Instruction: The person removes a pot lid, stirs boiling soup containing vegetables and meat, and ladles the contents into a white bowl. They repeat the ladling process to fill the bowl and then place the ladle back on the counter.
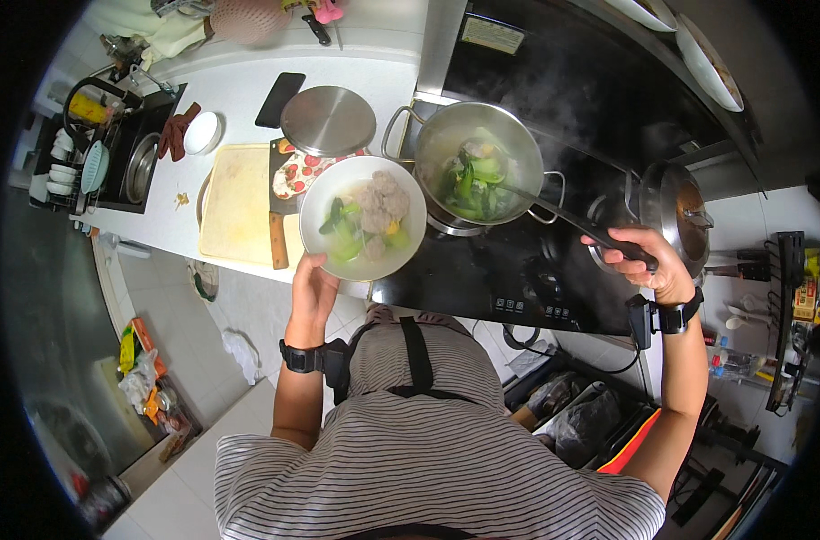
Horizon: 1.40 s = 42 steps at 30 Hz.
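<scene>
My left hand grips the near rim of a white bowl that holds meatballs, leafy greens and some broth. Just right of the bowl, a two-handled steel pot stands on the stove, steaming. My right hand is closed around the black handle of a ladle; the ladle's head lies in the pot among bok choy and liquid, partly hidden by the greens. Behind the bowl, a round steel lid rests on the counter, partly over a strawberry-patterned cloth.
Left of the bowl lie a cutting board and a cleaver with a wooden handle. A phone, a small white bowl and the sink are farther left. A covered pan stands at the right of the black cooktop.
</scene>
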Available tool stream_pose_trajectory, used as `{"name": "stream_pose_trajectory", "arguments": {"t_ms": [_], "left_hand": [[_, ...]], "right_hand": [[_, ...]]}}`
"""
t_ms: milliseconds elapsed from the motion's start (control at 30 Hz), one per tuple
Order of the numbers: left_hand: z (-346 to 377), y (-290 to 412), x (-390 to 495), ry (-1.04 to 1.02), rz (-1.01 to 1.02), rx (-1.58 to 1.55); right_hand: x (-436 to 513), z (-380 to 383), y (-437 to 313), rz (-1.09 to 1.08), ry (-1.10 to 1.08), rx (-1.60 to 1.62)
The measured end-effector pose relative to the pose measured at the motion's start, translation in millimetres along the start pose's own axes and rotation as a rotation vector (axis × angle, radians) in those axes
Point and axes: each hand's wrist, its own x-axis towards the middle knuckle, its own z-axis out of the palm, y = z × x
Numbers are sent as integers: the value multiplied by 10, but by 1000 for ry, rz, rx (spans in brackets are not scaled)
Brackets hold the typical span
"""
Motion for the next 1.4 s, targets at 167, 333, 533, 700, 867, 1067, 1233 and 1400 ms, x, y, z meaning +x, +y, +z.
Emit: {"name": "stream_pose_trajectory", "arguments": {"t_ms": [167, 333, 533, 700, 867, 1067, 1233, 1400], "left_hand": [[104, 9, 63, -50, 28, 1], [204, 89, 141, -24, 16, 121], [353, 124, 181, -16, 34, 203], [451, 102, 217, -52, -8, 232], [645, 31, 211, -72, -9, 245], [913, -21, 261, -154, 13, 194], [1037, -51, 270, -188, 20, 170], [1057, -91, 258, -225, 8, 136]], "right_hand": [[-215, 77, 48, -77, -18, 52], [-460, 245, 10, -102, 43, 79], [-895, 611, -108, -215, 126, -99], [-1269, 903, -149, -372, 143, -193], [-1524, 1094, -50, -568, 189, -403], [-1550, 1260, 111, -401, 248, -457], [-1210, 1288, 256, -174, 194, -344], [-1032, 1315, 477, -104, 275, -590]]}}
